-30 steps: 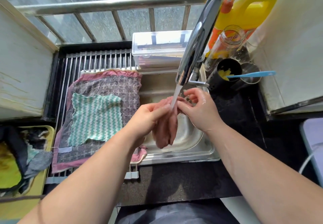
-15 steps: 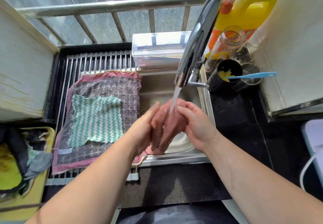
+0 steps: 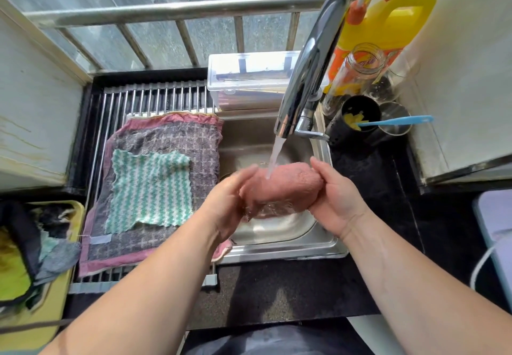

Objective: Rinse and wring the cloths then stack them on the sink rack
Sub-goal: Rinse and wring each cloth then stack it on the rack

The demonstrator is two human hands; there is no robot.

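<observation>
A bunched pink cloth (image 3: 285, 185) lies sideways over the steel sink (image 3: 313, 246), right under water running from the chrome tap (image 3: 307, 71). My left hand (image 3: 230, 202) grips its left end and my right hand (image 3: 335, 199) grips its right end. On the metal sink rack (image 3: 155, 98) to the left, a large grey checked cloth with a pink border (image 3: 171, 138) is spread flat. A green and white zigzag cloth (image 3: 151, 188) lies on top of it.
A yellow tray (image 3: 52, 307) with several dark and green cloths sits at the far left. A clear plastic box (image 3: 249, 77) stands behind the sink. A yellow detergent jug (image 3: 388, 24), jars and a black cup with a blue-handled tool (image 3: 399, 120) crowd the right corner.
The pink cloth hung downward between my hands; now it is bunched and turned sideways under the stream. My hands have moved apart to its two ends.
</observation>
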